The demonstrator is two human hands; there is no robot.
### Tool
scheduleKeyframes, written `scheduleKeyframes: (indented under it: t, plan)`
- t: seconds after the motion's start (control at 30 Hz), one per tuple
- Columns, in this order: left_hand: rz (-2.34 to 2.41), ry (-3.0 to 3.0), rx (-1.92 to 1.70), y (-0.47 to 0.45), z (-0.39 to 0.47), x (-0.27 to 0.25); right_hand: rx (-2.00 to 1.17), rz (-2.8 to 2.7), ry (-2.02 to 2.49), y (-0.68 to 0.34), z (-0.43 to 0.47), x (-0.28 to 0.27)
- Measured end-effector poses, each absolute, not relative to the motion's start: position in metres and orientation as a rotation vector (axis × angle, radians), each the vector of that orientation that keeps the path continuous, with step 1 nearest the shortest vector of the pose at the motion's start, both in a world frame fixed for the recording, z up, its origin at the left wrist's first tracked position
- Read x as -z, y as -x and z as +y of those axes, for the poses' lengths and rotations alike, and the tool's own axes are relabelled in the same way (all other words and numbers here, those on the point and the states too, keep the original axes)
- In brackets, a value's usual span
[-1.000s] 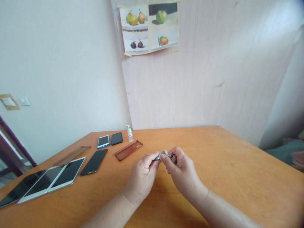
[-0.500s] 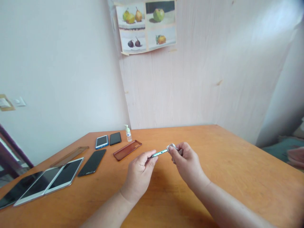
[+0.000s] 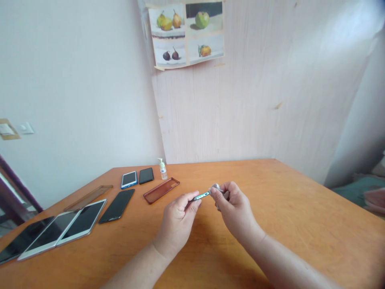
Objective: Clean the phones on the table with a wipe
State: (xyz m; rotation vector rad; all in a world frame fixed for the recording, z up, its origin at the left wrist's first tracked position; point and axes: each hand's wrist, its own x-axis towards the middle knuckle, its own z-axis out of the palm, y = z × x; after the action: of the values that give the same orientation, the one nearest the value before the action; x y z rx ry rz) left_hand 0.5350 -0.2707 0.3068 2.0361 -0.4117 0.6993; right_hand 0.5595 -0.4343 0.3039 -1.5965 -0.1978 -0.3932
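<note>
Held above the table, a thin phone (image 3: pixel 201 196) shows its narrow end edge with a port, teal-tinted. My left hand (image 3: pixel 179 218) grips its left side between thumb and fingers. At the phone's right end, my right hand (image 3: pixel 233 203) pinches a crumpled whitish cloth or tissue (image 3: pixel 215 187) against the edge. Most of the phone's faces are out of sight because it is seen edge-on. Just beyond my left hand lies a reddish-brown clear phone case (image 3: pixel 161 191).
To the left lie a black phone (image 3: pixel 116 206), a white tablet-like device (image 3: pixel 82 222), several other devices and an amber clear case (image 3: pixel 88 198). Farther back are a blue-cased phone (image 3: pixel 129 179), a dark phone (image 3: pixel 146 176) and a pump bottle (image 3: pixel 163 170). The wooden table (image 3: pixel 288 208) meets a wall.
My right hand has shifted slightly left along the phone's edge with the cloth, covering more of its end. My left hand stays nearly still on the phone.
</note>
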Motion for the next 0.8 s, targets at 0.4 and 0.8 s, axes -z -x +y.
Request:
scheduleKeyframes:
  t: [0.4, 0.8]
  plan:
    - [-0.459, -2.023, -0.700, -0.5385, -0.2697, -0.3005, 0.402, -0.244, 1.653, -0.5572, -0.4316, -0.3007]
    - [-0.482, -2.050, -0.717, -0.5401, -0.2703, -0.2988, 0.362, -0.247, 1.646, -0.5569, -0.4314, -0.3029]
